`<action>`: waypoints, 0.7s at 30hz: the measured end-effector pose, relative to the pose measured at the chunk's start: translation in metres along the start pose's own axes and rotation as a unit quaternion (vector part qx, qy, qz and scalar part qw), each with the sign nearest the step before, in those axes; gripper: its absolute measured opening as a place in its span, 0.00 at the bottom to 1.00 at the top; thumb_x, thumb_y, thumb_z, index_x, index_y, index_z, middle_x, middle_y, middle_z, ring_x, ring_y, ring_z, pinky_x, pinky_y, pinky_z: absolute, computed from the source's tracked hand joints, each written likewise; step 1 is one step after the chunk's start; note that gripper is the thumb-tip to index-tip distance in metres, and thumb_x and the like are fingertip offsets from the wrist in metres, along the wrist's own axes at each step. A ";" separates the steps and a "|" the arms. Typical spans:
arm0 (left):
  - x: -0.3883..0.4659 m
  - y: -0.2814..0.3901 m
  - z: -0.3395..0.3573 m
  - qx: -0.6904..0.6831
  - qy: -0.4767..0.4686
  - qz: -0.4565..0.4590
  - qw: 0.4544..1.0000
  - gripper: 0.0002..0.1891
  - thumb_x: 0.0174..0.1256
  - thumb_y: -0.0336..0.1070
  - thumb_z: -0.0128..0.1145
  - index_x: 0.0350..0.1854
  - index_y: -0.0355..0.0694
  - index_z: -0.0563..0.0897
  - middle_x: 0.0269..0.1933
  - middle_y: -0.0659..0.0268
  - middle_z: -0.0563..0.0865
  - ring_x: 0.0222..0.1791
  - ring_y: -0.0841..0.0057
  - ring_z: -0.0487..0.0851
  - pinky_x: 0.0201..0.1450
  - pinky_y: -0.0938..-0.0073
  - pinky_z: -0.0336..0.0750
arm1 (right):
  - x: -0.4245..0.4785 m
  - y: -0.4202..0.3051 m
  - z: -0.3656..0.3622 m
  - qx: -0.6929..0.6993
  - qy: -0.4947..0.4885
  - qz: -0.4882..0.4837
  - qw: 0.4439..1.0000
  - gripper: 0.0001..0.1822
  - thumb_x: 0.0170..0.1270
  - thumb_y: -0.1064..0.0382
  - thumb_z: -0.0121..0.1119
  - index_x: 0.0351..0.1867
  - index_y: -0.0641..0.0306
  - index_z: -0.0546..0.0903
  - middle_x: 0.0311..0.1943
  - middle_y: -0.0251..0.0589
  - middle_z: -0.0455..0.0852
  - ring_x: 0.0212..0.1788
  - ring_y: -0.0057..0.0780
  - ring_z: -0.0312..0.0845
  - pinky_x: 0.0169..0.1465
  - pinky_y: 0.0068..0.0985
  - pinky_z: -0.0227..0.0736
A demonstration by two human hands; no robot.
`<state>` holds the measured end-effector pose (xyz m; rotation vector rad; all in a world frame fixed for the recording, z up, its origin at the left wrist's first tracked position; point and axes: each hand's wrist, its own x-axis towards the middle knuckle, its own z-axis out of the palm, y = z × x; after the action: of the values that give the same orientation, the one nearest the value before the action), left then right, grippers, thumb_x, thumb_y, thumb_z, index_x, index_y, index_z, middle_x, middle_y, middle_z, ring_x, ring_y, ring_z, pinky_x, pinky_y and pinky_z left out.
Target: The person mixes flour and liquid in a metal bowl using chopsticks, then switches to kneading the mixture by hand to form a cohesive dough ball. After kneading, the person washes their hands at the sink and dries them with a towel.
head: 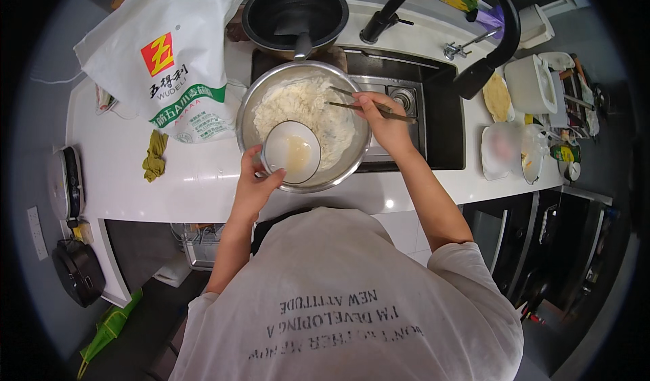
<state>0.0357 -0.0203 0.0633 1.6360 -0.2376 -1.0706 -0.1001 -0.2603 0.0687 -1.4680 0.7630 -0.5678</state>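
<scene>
Before me a large stainless steel bowl (361, 157) holds a heap of flour (294, 96), partly in clumps. My left hand (256, 180) grips a small white bowl (277, 145) by its near left side, over the near part of the steel bowl. A little pale yellowish liquid lies in the small bowl. Between the fingers of my right hand (383, 122) is a pair of chopsticks (401, 116), their tips over or in the flour at the bowl's right side. Flour clings to the inner wall of the steel bowl.
A white Wudeli flour sack (203, 51) stands at the back left, near a crumpled olive cloth (155, 156). Behind the bowl sits a black wok (274, 5). To the right are a dark sink (442, 142) and an overhanging black faucet (490, 58). Farther right is a white tray (490, 165).
</scene>
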 end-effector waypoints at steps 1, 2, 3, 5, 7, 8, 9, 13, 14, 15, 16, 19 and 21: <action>0.003 -0.002 0.005 0.035 0.001 0.019 0.999 0.36 0.54 0.31 0.65 0.64 0.45 0.59 0.46 0.56 0.73 0.37 0.74 0.80 0.37 0.76 0.78 | -0.001 -0.003 -0.004 -0.016 0.004 -0.007 1.000 0.11 0.67 0.63 0.54 0.41 0.70 0.82 0.39 0.41 0.83 0.40 0.25 0.80 0.47 0.20 0.78; 0.006 -0.003 0.010 0.070 0.001 0.038 0.997 0.36 0.53 0.31 0.65 0.64 0.44 0.59 0.45 0.56 0.73 0.36 0.74 0.79 0.35 0.76 0.78 | -0.003 -0.003 -0.007 -0.017 0.006 -0.019 1.000 0.10 0.66 0.63 0.55 0.41 0.69 0.82 0.38 0.41 0.82 0.40 0.25 0.80 0.47 0.20 0.78; 0.008 -0.003 0.015 0.105 0.000 0.056 0.993 0.37 0.53 0.31 0.65 0.64 0.44 0.59 0.44 0.57 0.73 0.34 0.75 0.79 0.34 0.77 0.78 | -0.006 -0.001 -0.010 -0.013 0.010 -0.024 1.000 0.10 0.66 0.63 0.55 0.41 0.68 0.82 0.38 0.41 0.81 0.40 0.25 0.80 0.47 0.20 0.78; 0.014 -0.001 0.027 0.133 0.001 0.083 0.988 0.37 0.50 0.31 0.68 0.63 0.42 0.60 0.44 0.57 0.72 0.33 0.76 0.79 0.29 0.80 0.76 | -0.014 0.004 -0.012 -0.004 0.017 -0.034 0.999 0.10 0.65 0.63 0.56 0.40 0.67 0.82 0.37 0.41 0.81 0.39 0.24 0.80 0.47 0.19 0.78; 0.024 -0.010 0.034 0.163 0.001 0.137 0.977 0.38 0.48 0.31 0.68 0.62 0.39 0.61 0.46 0.55 0.73 0.37 0.75 0.79 0.25 0.81 0.75 | -0.022 0.009 -0.011 -0.030 0.032 -0.076 0.996 0.08 0.64 0.65 0.57 0.40 0.65 0.83 0.33 0.40 0.81 0.36 0.25 0.79 0.41 0.20 0.76; 0.027 -0.014 0.037 0.175 0.002 0.148 0.973 0.38 0.48 0.32 0.69 0.62 0.39 0.62 0.48 0.54 0.72 0.37 0.75 0.79 0.26 0.80 0.76 | -0.024 0.012 -0.012 -0.063 0.040 -0.090 0.993 0.07 0.63 0.66 0.58 0.40 0.64 0.83 0.32 0.40 0.81 0.34 0.26 0.79 0.39 0.21 0.75; 0.029 -0.015 0.041 0.187 0.002 0.158 0.970 0.38 0.47 0.32 0.69 0.62 0.39 0.62 0.49 0.54 0.71 0.38 0.74 0.79 0.27 0.79 0.76 | -0.027 0.011 -0.011 -0.096 0.048 -0.102 0.989 0.07 0.63 0.66 0.58 0.40 0.64 0.83 0.31 0.41 0.81 0.33 0.26 0.78 0.38 0.21 0.74; 0.025 -0.007 0.054 0.243 0.010 0.169 0.955 0.39 0.46 0.33 0.70 0.62 0.40 0.62 0.52 0.52 0.68 0.36 0.71 0.78 0.34 0.77 0.77 | -0.038 0.004 -0.014 -0.194 0.048 -0.164 0.966 0.07 0.61 0.68 0.59 0.39 0.63 0.83 0.29 0.42 0.81 0.29 0.31 0.77 0.35 0.23 0.72; 0.024 -0.005 0.056 0.254 0.008 0.176 0.951 0.39 0.46 0.33 0.70 0.62 0.40 0.62 0.52 0.52 0.68 0.36 0.70 0.78 0.35 0.76 0.77 | -0.039 0.006 -0.016 -0.201 0.046 -0.177 0.962 0.06 0.61 0.69 0.59 0.39 0.64 0.83 0.29 0.42 0.81 0.29 0.32 0.77 0.35 0.23 0.72; 0.023 -0.002 0.058 0.265 0.006 0.183 0.947 0.39 0.46 0.33 0.70 0.62 0.40 0.63 0.51 0.53 0.69 0.36 0.70 0.78 0.36 0.76 0.77 | -0.040 0.008 -0.017 -0.200 0.048 -0.173 0.963 0.06 0.60 0.69 0.59 0.39 0.64 0.83 0.29 0.43 0.81 0.29 0.32 0.77 0.35 0.23 0.72; 0.022 -0.001 0.060 0.276 0.005 0.191 0.942 0.39 0.46 0.34 0.70 0.62 0.40 0.63 0.50 0.53 0.69 0.35 0.70 0.78 0.37 0.76 0.77 | -0.041 0.010 -0.018 -0.200 0.049 -0.169 0.964 0.06 0.60 0.69 0.59 0.39 0.64 0.83 0.29 0.43 0.81 0.29 0.32 0.77 0.35 0.23 0.72; 0.021 -0.001 0.063 0.300 0.009 0.217 0.929 0.39 0.46 0.34 0.70 0.62 0.40 0.63 0.50 0.55 0.69 0.34 0.69 0.78 0.36 0.75 0.77 | -0.044 0.011 -0.019 -0.199 0.044 -0.163 0.965 0.06 0.61 0.69 0.58 0.38 0.64 0.83 0.29 0.43 0.81 0.29 0.32 0.77 0.35 0.23 0.72; 0.019 0.002 0.062 0.316 0.005 0.208 0.926 0.39 0.46 0.32 0.70 0.62 0.39 0.63 0.52 0.53 0.68 0.40 0.68 0.79 0.37 0.76 0.80 | -0.045 0.011 -0.019 -0.197 0.041 -0.162 0.966 0.06 0.61 0.69 0.58 0.39 0.64 0.82 0.29 0.44 0.81 0.29 0.33 0.77 0.34 0.24 0.72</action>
<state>0.0013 -0.0753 0.0565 2.0270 -0.9602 -0.6855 -0.1451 -0.2391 0.0634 -1.9688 0.7326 -0.7585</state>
